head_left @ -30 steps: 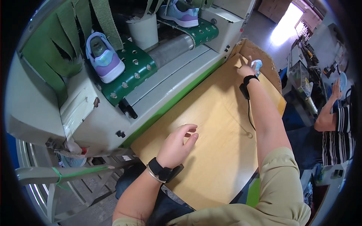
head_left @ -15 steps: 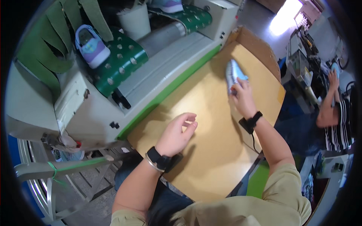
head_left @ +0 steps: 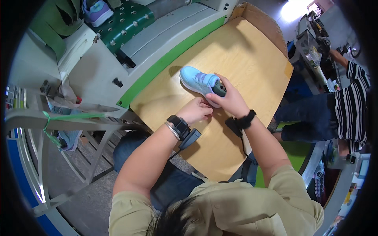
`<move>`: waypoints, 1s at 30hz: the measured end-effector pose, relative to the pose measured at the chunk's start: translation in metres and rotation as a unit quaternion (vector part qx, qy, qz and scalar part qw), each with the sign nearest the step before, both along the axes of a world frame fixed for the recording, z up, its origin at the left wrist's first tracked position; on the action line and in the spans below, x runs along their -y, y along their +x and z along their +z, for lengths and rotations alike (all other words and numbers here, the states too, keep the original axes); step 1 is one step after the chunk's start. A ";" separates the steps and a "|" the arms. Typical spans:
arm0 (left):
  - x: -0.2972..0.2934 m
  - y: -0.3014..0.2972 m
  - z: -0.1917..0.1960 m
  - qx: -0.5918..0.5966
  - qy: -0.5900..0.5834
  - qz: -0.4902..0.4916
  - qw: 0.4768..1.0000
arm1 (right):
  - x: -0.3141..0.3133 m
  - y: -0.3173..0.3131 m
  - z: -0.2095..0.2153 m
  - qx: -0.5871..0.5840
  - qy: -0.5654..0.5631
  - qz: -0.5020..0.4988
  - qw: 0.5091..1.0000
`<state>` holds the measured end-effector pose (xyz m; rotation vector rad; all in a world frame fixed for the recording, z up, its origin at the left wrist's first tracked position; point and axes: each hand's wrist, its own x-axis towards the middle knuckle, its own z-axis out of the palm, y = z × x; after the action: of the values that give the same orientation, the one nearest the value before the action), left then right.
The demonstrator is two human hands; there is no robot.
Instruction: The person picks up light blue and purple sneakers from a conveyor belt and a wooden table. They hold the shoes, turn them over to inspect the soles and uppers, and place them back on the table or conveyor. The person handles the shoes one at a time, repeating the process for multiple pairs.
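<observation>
A light blue and lilac sneaker (head_left: pixel 193 77) is held just over the wooden table, its toe toward the upper left. My right hand (head_left: pixel 231 99) grips it around the heel and collar, thumb on the near side. Inside the collar sits a dark green-grey insert (head_left: pixel 220 90), probably a shoe last. Close below the heel is my left hand (head_left: pixel 194 111), its fingers curled together. Whether those fingertips touch the sneaker or pinch something small is hidden.
Beyond the light wooden table (head_left: pixel 236 51) stands a conveyor machine with a perforated green belt (head_left: pixel 136 24), carrying another sneaker (head_left: pixel 98 15). A cardboard edge (head_left: pixel 267 24) borders the table's far right. Metal rails (head_left: pixel 27 122) stand left. A co-worker in a striped shirt (head_left: pixel 352 110) is at right.
My right hand has brought the sneaker from the table's far right toward me and turned it toe left. My left hand has closed its fingers and moved beside the heel.
</observation>
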<state>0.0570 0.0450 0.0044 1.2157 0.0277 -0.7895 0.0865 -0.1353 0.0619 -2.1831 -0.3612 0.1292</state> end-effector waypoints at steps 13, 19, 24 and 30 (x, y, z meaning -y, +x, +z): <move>-0.017 -0.021 0.058 0.113 -0.095 0.125 0.981 | -0.042 -0.033 0.047 -0.076 0.383 -0.195 0.900; -0.026 -0.015 0.067 0.140 -0.103 0.065 0.983 | -0.053 -0.049 0.070 -0.009 0.362 -0.203 0.910; -0.028 -0.017 0.069 0.140 -0.118 0.066 0.981 | -0.057 -0.052 0.078 -0.003 0.374 -0.184 0.909; -0.031 -0.018 0.071 0.155 -0.103 0.068 0.980 | -0.057 -0.053 0.077 -0.010 0.360 -0.189 0.914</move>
<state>0.0390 0.0760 0.0749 1.1145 -0.2194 -0.4651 0.0336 -0.0783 0.1392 -1.4761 0.0410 -0.1769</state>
